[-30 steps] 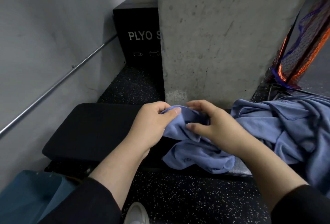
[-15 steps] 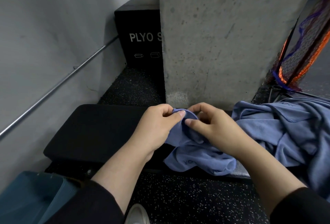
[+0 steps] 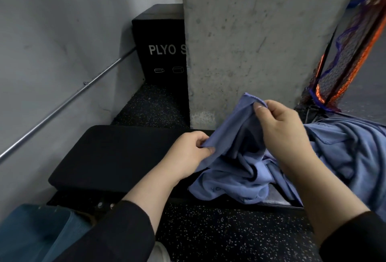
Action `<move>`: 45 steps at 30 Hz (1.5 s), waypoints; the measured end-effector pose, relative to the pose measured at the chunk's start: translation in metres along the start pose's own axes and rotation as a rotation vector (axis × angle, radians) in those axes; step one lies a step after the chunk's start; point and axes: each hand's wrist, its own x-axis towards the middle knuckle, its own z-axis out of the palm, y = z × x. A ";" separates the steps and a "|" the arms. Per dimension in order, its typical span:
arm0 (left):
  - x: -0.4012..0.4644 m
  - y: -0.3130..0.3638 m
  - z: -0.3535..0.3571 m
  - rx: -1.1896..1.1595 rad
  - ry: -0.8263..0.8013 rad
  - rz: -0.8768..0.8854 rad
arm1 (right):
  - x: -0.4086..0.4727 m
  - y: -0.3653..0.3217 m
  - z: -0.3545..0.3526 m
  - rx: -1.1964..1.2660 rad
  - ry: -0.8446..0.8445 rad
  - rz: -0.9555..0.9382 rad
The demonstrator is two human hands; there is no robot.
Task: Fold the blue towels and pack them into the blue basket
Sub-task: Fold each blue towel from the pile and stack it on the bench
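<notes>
Fingers of both hands were pinched on one blue towel: the right hand held a corner up in front of the pillar, thumb against forefinger, while the left hand gripped an edge lower down and to the left, over the bench.

Behind that towel a heap of more blue cloth sprawled along the right end of the bench. The held towel was still bunched, its lower part lying crumpled on the bench edge and running into the heap. It looked thin and limp, matte, with a stitched hem and faint lettering near the bottom fold.

As I judged it, the risk was that lifting further would drag a neighbour off the heap, since the folds overlapped there. The slack part also hung at the bench edge and could slide to the floor. A pinch that small might lose the corner too. What looked like the basket sat at the lower left, well apart.
</notes>
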 end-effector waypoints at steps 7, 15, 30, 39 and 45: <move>-0.018 -0.006 -0.026 0.214 0.310 -0.019 | 0.001 -0.037 -0.060 -0.239 0.043 -0.064; -0.039 0.048 -0.097 0.280 0.532 0.162 | -0.018 -0.090 -0.107 -0.205 0.122 -0.016; -0.108 0.163 -0.149 -0.462 0.690 0.341 | -0.073 -0.160 -0.126 0.166 0.243 -0.193; -0.094 0.132 -0.146 -0.308 0.662 0.194 | -0.067 -0.128 -0.110 0.208 0.203 -0.026; -0.053 0.078 -0.131 -0.300 0.603 0.019 | -0.038 -0.075 -0.063 0.273 0.152 0.114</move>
